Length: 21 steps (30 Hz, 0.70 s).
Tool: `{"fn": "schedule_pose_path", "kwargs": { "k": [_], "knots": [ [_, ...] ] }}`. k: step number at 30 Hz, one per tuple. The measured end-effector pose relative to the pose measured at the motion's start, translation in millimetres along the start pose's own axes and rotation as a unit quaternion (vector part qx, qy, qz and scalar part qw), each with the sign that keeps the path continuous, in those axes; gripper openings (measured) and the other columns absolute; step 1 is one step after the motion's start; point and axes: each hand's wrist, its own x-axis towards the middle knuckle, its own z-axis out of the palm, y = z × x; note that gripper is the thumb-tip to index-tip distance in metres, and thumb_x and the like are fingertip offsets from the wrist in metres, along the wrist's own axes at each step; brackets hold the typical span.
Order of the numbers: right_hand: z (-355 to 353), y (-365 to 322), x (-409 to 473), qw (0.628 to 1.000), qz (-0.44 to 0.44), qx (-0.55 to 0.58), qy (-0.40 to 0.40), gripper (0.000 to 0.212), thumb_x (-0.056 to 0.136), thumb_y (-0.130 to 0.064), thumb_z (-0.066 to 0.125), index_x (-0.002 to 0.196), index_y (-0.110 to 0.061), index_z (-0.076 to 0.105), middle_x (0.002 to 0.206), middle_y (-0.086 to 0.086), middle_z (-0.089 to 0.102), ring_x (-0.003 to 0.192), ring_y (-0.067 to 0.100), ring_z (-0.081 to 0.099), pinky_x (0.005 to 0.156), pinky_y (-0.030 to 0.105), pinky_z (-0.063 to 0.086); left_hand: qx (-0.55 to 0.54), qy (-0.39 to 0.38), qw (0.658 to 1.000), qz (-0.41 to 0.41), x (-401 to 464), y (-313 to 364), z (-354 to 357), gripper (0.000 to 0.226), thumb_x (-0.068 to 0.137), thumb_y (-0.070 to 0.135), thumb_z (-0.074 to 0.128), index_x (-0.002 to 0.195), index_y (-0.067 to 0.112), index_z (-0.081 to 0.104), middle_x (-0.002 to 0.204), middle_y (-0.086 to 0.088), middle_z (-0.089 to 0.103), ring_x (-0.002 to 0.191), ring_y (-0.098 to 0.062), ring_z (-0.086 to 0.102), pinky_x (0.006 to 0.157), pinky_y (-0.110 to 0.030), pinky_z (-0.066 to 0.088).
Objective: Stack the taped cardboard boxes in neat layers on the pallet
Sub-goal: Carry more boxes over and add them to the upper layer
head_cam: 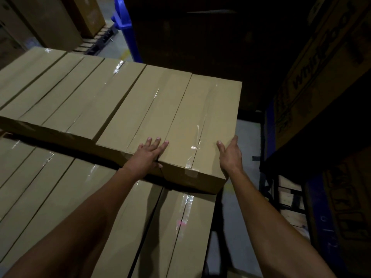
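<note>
Dim warehouse all around, dark stock looming far and right, a blue bin (125, 27) up at the far left beside other cartons, and grey concrete floor (244, 141) showing in the gap on the right.

From the head view, the stack is well under way. A lower layer of long taped boxes (66, 197) runs toward the near edge, packed side by side, and an upper layer (80, 93) sits on top across the far half, its boxes tight against each other. The pallet itself cannot be seen under all this cardboard. At the right end of that upper layer is the end box (200, 125), clear tape down its seam, and both hands are on it. The left hand (151, 151) lies flat on top near the box's near end, fingers straight and spread, gripping nothing. The right hand (229, 155) presses its straight fingers against the box's right side at the near corner, also holding nothing.

Looks like a squaring-up nudge: the box appears seated and flush with its neighbour. The near half of the upper layer is not yet filled, so more rows seem to be left.

Edges now: the end box's right side sits right at the stack's right edge, with open floor below, so any shove rightward risks overhang. Room to move is along that floor strip; a dark rack (285, 189) and printed cartons (321, 77) crowd it further right.
</note>
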Motion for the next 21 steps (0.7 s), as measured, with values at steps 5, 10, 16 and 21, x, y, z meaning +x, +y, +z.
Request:
{"fn": "schedule_pose_path", "kwargs": {
  "k": [5,10,16,21],
  "knots": [
    [4.9,2.3,-39.0,0.996,-0.047,-0.071,-0.030,0.085,0.107,-0.052,0.038,0.164,-0.010,-0.010,0.172,0.007,-0.018,0.159,0.031,0.010,0.124,0.048,0.024,0.046,-0.016,0.999,-0.016,-4.8,7.9,0.6,0.096,0.103,0.038,0.058,0.163,0.029,-0.016,0.172,-0.009,-0.015,0.158,-0.036,-0.010,0.127,-0.054,0.009],
    [8.2,17.0,-106.2,0.993,-0.070,-0.085,-0.032,0.075,0.110,-0.047,0.036,0.165,-0.012,0.001,0.172,0.002,-0.020,0.159,0.029,0.010,0.126,0.047,0.024,0.052,-0.012,0.996,-0.068,-32.4,35.1,8.6,0.089,0.107,0.030,0.049,0.162,0.013,-0.018,0.171,-0.015,-0.018,0.158,-0.038,-0.012,0.126,-0.059,0.003],
    [-12.3,49.0,-195.3,0.995,-0.059,-0.065,-0.041,0.066,0.111,-0.045,0.033,0.166,-0.015,0.011,0.174,0.001,0.001,0.159,0.020,0.010,0.123,0.032,0.013,0.000,0.029,0.997,-0.070,-88.6,66.9,31.7,0.088,0.106,0.029,0.050,0.163,0.008,-0.013,0.172,-0.014,-0.010,0.159,-0.033,-0.011,0.127,-0.054,0.002],
    [-31.1,68.7,-292.2,1.000,0.009,-0.014,0.021,0.059,0.111,-0.041,0.036,0.160,-0.008,0.031,0.166,0.010,0.031,0.152,0.024,0.029,0.121,0.025,0.021,-0.150,0.061,0.987,-0.003,-145.8,101.9,28.3,0.076,0.106,0.031,0.053,0.165,0.010,0.010,0.169,-0.014,0.022,0.156,-0.031,0.025,0.123,-0.043,0.028]
  ]
}}
